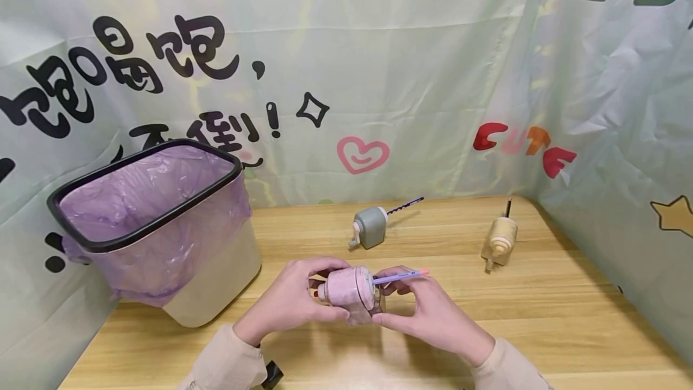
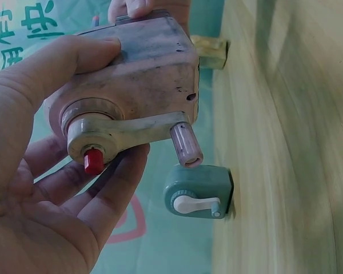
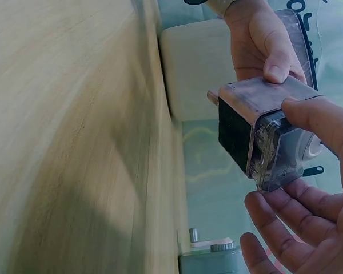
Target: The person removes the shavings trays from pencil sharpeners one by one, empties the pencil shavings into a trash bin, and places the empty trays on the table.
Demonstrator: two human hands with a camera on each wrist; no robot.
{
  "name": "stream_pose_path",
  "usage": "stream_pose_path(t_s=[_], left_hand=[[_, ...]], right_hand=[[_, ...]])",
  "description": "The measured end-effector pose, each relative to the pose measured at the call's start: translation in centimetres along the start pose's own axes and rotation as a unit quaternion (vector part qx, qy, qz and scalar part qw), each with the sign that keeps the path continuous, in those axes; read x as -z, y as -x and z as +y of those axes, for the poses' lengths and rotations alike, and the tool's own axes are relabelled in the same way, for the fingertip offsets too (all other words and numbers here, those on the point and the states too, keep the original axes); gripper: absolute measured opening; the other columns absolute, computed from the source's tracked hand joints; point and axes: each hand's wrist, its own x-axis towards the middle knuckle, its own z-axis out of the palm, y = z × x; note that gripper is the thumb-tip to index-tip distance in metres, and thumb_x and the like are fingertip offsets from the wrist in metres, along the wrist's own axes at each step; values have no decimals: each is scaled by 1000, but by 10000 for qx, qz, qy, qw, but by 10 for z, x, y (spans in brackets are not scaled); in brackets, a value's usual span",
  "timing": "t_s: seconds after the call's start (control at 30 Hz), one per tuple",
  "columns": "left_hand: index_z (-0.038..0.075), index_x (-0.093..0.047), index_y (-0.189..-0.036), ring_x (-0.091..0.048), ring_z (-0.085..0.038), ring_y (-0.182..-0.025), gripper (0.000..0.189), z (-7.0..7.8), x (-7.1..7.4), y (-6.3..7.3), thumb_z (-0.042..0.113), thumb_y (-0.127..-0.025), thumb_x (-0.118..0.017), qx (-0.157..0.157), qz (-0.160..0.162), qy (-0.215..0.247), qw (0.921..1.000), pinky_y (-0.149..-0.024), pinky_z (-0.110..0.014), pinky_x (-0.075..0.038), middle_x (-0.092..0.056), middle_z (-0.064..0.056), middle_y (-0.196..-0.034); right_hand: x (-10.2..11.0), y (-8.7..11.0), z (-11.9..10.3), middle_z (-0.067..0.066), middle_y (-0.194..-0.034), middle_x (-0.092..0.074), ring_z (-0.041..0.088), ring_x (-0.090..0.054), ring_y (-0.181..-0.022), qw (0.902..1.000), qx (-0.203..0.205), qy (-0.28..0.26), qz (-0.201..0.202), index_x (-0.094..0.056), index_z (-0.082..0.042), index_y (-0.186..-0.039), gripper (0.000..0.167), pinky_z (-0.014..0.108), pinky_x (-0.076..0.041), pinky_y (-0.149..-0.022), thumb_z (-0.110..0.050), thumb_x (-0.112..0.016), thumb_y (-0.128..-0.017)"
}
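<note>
Pink sharpener: pink plastic crank pencil sharpener [image 1: 346,290], held between the hands, low centre of the head view, above the pale wood-grain table [image 1: 552,324].
Left hand [image 1: 295,297]: wraps the crank end, thumb on one side, fingers on the other; crank arm [image 2: 140,131] and red knob [image 2: 94,162] stick out past the grip.
Right hand [image 1: 428,312]: pinches the clear plastic box [image 3: 280,151] at the other end, thumb against fingertips.
Lilac pencil [image 1: 397,277]: pink-tipped, juts from the sharpener toward the right hand.
Grey sharpener [image 1: 371,227]: on table beyond the hands, dark purple pencil [image 1: 406,206] in it.
Yellow-beige sharpener [image 1: 500,239]: farther right, dark pencil [image 1: 508,207] upward.
Bin: black-rimmed, pale plastic [image 1: 216,281], purple bag [image 1: 184,257] lining it, at left.
</note>
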Motion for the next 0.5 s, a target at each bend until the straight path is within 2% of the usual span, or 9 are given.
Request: stream_pose_path(t_s=[0.3, 0.5], left_hand=[[25, -73, -129, -71, -10, -106, 61, 0, 1, -1, 23, -74, -98, 121, -11, 84, 9999, -90, -27, -63, -76, 14, -119], [26, -73, -129, -71, -10, -105, 60, 0, 2, -1, 23, -75, -98, 154, -48, 128, 9998, -89, -27, -63, -76, 14, -118]], right_hand=[[0, -1, 0, -17, -124, -73, 3, -69, -105, 9999, 71, -75, -38, -71, -26, -131, 47, 37, -61, -96, -39, -89, -89], [0, -1, 2, -16, -126, -73, 3, -69, -108, 9999, 76, -87, -35, -71, -25, -132, 48, 36, -61, -96, -40, -88, -90]])
